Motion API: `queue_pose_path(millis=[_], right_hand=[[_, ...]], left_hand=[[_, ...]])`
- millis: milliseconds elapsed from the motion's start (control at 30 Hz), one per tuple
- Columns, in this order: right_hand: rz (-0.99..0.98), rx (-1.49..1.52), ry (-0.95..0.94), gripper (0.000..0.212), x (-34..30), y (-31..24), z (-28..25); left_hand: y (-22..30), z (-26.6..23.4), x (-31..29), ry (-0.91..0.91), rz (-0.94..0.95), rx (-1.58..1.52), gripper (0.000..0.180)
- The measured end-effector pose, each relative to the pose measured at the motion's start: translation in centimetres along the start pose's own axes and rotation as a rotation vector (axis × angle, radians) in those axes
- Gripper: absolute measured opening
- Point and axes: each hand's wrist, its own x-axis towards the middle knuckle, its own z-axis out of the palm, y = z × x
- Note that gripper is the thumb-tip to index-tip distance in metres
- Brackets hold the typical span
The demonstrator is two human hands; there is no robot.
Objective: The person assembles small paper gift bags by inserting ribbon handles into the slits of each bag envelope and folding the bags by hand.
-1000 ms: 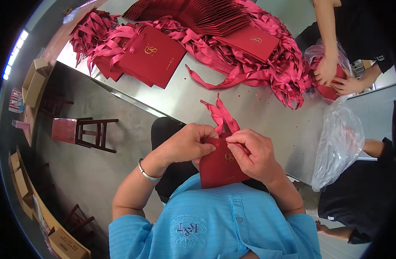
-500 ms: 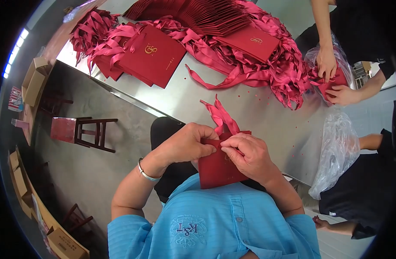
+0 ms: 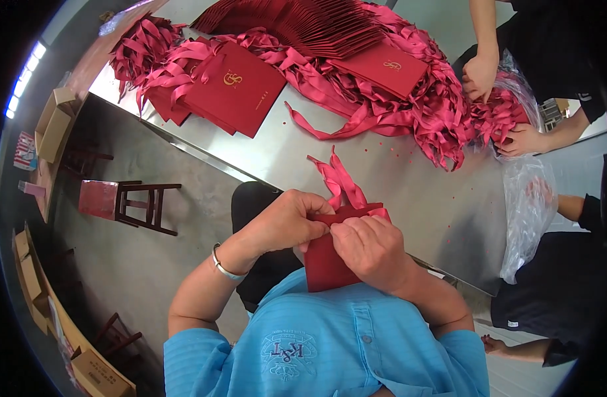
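Pinching red card (image 3: 326,264): left hand (image 3: 287,221), right hand (image 3: 369,248), fingertips meeting.

Your right hand (image 3: 373,248) covers the upper part of the red folder (image 3: 324,268); its fingertips hide where the ribbon (image 3: 340,182) meets it. Folder's lower edge lost behind your blue shirt (image 3: 330,344). Co-worker's plastic bag (image 3: 528,212) contents too blurred to identify.

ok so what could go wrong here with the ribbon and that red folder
Both hands, left hand and right hand, pinch the red folder at its top edge, held over the lap off the steel table; it might slip or crease. The loose ribbon ends could pull out of the fingers.
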Motion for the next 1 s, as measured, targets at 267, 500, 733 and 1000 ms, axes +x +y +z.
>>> queue_pose_path(millis=[267,500,733,1000], right_hand=[[-0.011,-0.166,-0.108,0.008,0.8,-1.3,0.4],[0.149,0.198,-0.04,0.008,1.0,0.7,-0.3],[0.558,0.833,-0.397,0.011,2.8,5.6,-1.5],[0.451,0.876,-0.806,0.018,5.8,7.8,0.1]], left_hand=[[-0.4,0.2,0.2,0.02,0.032,0.023,0.018],[-0.4,0.4,0.1,0.014,0.048,-0.015,0.021],[-0.2,2.3,-0.5,0.108,0.168,0.125,0.019],[-2.0,3.7,-0.5,0.351,0.313,0.372,0.02]])
